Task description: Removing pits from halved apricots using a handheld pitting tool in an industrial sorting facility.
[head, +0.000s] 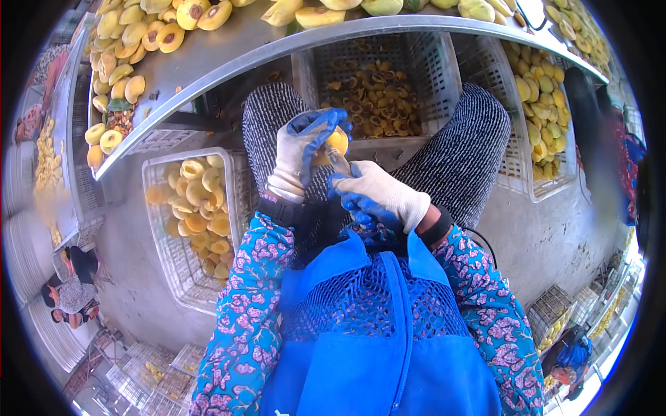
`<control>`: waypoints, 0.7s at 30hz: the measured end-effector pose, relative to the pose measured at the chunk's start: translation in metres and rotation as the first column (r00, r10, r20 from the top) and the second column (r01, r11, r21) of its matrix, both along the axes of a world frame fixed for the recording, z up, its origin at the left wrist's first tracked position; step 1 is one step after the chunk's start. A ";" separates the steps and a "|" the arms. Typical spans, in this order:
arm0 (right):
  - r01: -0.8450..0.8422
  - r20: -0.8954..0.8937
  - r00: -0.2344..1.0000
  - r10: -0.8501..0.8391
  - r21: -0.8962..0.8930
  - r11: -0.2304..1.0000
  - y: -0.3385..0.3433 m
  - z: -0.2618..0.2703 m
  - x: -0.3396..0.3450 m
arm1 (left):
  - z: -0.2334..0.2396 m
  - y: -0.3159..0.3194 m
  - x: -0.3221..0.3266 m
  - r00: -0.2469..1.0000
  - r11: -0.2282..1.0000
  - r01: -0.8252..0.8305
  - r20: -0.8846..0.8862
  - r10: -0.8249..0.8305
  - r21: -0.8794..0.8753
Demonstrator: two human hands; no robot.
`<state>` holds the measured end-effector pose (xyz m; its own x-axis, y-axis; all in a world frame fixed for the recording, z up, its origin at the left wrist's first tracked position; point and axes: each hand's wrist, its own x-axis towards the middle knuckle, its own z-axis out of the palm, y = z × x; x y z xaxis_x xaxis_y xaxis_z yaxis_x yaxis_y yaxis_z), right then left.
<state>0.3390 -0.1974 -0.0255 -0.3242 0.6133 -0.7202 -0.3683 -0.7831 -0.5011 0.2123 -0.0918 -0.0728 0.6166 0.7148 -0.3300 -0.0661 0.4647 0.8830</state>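
Note:
My left hand point(307, 151), in a white knit glove with blue coated fingers, grips a yellow peach piece point(338, 140) above my lap. My right hand point(382, 195), gloved the same way, is closed around a small tool whose metal end point(339, 162) meets the fruit. Most of the tool's handle is hidden in that fist, so its exact kind is unclear. Between my knees stands a plastic crate point(437, 78) with yellow peach trimmings point(385, 99) in it, just beyond both hands.
A metal table edge point(250, 58) curves ahead, with halved peaches point(170, 37) on top, some still holding stones. Left is a crate point(179, 296) of hollowed peach halves point(200, 192); right, a crate point(551, 195) of peaches point(543, 104). Other people point(75, 296) sit farther off.

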 end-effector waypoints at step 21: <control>0.093 -0.824 0.479 -0.304 -0.297 0.950 -0.018 -0.025 -0.006 | -0.002 -0.003 0.001 0.997 0.999 -0.047 -0.060 0.048 0.004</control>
